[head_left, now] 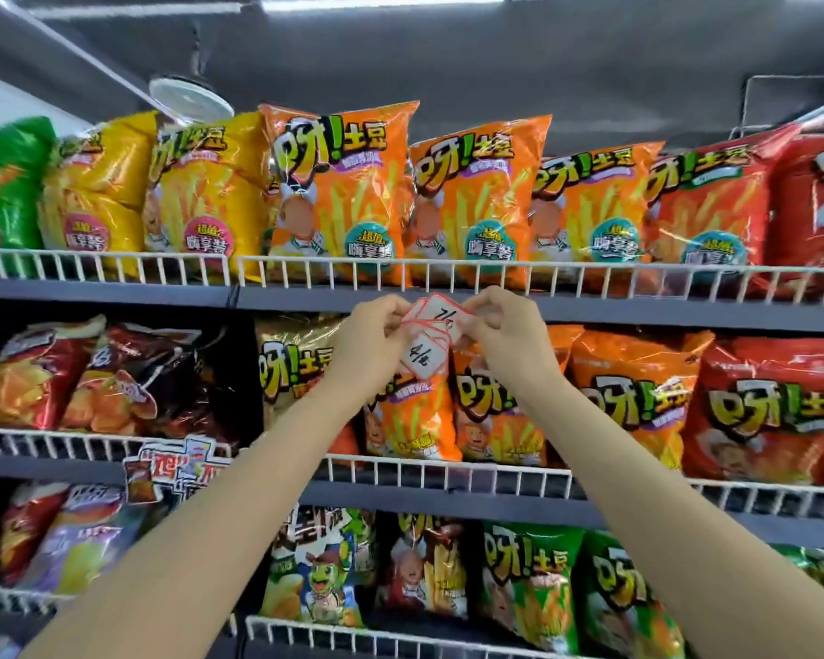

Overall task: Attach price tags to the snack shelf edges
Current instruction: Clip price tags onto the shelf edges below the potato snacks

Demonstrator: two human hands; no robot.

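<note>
We take the dark grey metal edge of the top shelf as our landmark, a band running across the whole rack with a white wire guard rail standing along its upper lip. Directly in front of that edge, at its middle, we see both bare hands raised together around a small stack of white paper price tags with red borders. The left hand has its fingers curled on the stack's left side, gripping it, while the right hand pinches the uppermost tag's right end between curled fingertips; one tag hangs just below the edge with handwritten figures on it — we cannot read them surely. Above the edge, behind the rail, stand shiny orange crisp bags with yellow lettering, with yellow bags to their left and red bags to their right. Below the edge come two more grey shelves with the same wire rails, the nearer one holding orange and red bags, the lowest one green bags. Over the top shelf the room shows a dull grey ceiling with a round white fitting — blurred, so we cannot say what it is.
</note>
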